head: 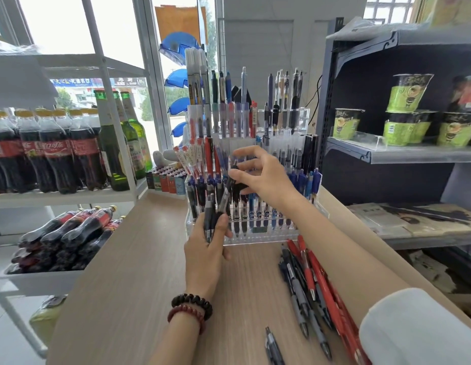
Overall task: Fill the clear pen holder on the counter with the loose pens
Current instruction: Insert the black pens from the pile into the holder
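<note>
One dark pen [227, 192] is pinched at its upper end between the thumb and bent fingers [251, 154] of the right hand [266, 180], while the index finger is held raised and apart at 12 o'clock of the pinch. The pen is tilted, with its tip lowered toward the front rows of the clear pen holder [255, 239]; whether it is already seated in a slot cannot be told. A good insertion is judged to call for the pen to be brought upright over a free slot and pressed straight down, so that neighbouring pens are not knocked askew. At 7 o'clock of the pinch, a bundle of dark pens [209, 219] is gripped by the curled fingers of the left hand [205, 254], just in front of the holder. The holder is set on the bench [139, 259] at 12 o'clock. The loose pens [305, 280] are left lying at 4 o'clock, beside the right forearm.
</note>
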